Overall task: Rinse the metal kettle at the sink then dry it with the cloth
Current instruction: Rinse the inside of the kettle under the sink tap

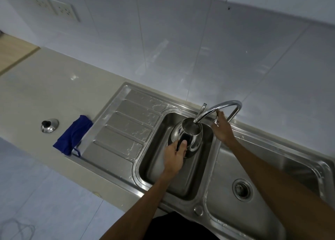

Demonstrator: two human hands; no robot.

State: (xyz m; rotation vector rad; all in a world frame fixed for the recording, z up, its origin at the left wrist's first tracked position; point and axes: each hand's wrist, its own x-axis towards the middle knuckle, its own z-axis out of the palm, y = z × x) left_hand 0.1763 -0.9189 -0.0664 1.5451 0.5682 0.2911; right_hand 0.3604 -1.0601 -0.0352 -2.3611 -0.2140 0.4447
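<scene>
Frame centre: left hand (pixel 175 155) fingers wrapped around the kettle (pixel 187 136) handle, mouth directly under the tap (pixel 217 109) spout; right hand (pixel 222 129) fingers pinching the tap lever.

Small stamp on drainboard (pixel 116 127), illegible

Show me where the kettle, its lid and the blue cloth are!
kettle (pixel 194 141): head view, on its shiny rounded side, in the sink.
lid (pixel 50 125): head view, on its metal dome beside the black knob.
blue cloth (pixel 73 135): head view, middle of the folded fabric.
</scene>
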